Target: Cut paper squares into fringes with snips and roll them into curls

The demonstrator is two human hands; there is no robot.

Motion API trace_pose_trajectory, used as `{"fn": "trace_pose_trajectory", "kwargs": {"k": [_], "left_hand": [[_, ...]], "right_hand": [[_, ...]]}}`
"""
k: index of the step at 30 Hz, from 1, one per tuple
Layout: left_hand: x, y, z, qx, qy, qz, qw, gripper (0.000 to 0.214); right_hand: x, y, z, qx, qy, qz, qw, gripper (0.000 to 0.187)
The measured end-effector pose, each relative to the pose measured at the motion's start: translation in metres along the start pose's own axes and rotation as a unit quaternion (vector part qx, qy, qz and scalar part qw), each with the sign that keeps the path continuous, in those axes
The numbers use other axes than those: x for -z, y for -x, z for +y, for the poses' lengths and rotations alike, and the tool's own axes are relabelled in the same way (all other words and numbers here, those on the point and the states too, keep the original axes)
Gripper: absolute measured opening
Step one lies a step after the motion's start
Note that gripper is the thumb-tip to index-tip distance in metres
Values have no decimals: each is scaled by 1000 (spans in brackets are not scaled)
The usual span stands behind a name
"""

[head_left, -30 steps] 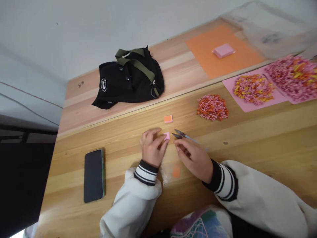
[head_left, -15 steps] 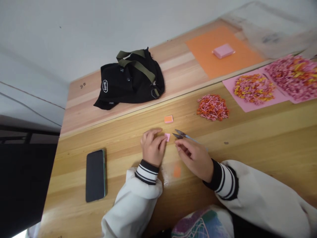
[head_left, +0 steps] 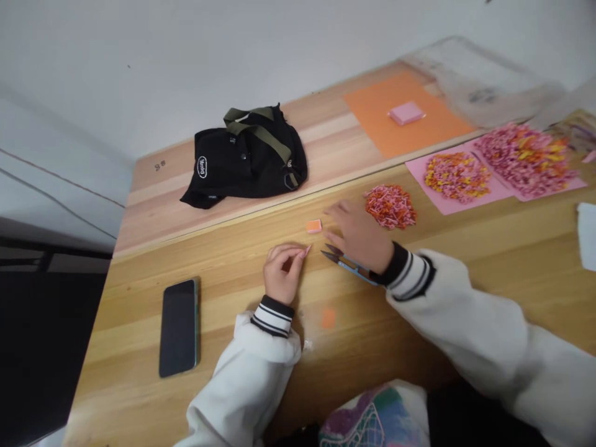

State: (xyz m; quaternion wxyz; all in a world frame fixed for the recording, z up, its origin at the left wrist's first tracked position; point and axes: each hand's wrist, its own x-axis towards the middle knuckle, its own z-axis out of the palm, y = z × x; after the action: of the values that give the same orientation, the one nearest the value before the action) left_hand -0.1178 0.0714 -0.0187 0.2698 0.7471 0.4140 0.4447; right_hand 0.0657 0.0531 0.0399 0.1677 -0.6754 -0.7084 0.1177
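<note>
My left hand (head_left: 283,272) pinches a small pink paper piece (head_left: 308,250) between thumb and fingertips, just above the wooden table. My right hand (head_left: 358,233) reaches forward with its fingers apart and holds nothing. Under its wrist lies a pair of thread snips (head_left: 347,266), blades pointing left and handles partly covered. A small stack of orange and pink paper squares (head_left: 314,226) sits between the two hands, a little farther away. Beside my right hand is a heap of rolled pink and orange paper bits (head_left: 391,206). An orange paper square (head_left: 328,318) lies nearer to me.
A phone (head_left: 179,328) lies at the left. A black bag (head_left: 246,155) rests at the back. More rolled bits cover pink sheets (head_left: 444,202) at the right. Behind them, an orange sheet (head_left: 367,130) carries a pink paper pack (head_left: 406,113), next to a clear plastic bag (head_left: 479,74).
My right hand has moved forward, away from the snips, and its fingers have spread. The pink piece in my left hand has turned edge-on. The whole view has shifted slightly.
</note>
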Motion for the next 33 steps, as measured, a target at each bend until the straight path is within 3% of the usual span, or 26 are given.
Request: {"fn": "trace_pose_trajectory", "kwargs": {"k": [2, 7, 16, 24, 33], "left_hand": [[-1, 0, 0, -1, 4, 10, 1000, 9], [-2, 1, 0, 1, 13, 26, 1000, 9], [-3, 1, -3, 25, 39, 38, 998, 9], [-3, 1, -3, 32, 48, 39, 998, 9], [-2, 1, -4, 32, 44, 34, 998, 8]], "right_hand": [[5, -23, 3, 43, 37, -76, 995, 32], [-3, -46, 8, 72, 62, -126, 987, 21], [-4, -49, 10, 52, 72, -145, 985, 27], [5, -52, 13, 16, -23, -215, 976, 31], [0, -51, 12, -2, -20, -191, 981, 29]]}}
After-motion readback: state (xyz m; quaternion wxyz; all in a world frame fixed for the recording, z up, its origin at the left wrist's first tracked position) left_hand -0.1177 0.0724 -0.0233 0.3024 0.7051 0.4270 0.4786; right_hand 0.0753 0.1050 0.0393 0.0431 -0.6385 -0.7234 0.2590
